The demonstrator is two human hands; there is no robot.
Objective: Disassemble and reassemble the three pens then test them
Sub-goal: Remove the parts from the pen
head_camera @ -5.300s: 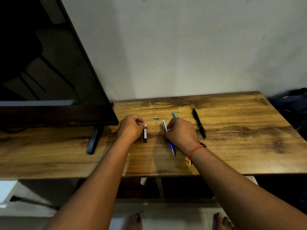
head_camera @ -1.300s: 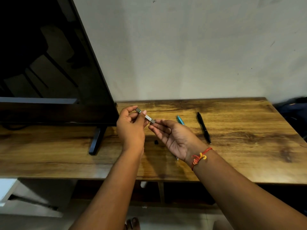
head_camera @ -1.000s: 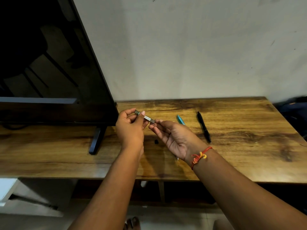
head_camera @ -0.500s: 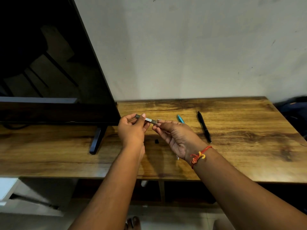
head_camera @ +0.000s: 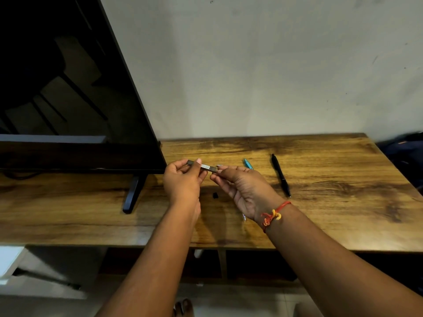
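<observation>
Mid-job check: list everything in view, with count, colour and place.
grey plastic pen barrel: one, grey, held between both hands
slim black pen: one, black, on the table right of the hands
teal pen: one, teal, on the table, mostly behind the right hand
small black piece: one, black, on the table below the hands
silver pen tip: one, silver, showing under the right hand
brown wooden table: one, brown, across the view
flat black screen: one, black, standing at the table's left
dark bag: one, dark blue, beyond the table's right end
thread bracelet: one, red and yellow, right wrist
left hand: one, pinches the barrel's left part
right hand: one, fingers pinch the barrel's right end
</observation>
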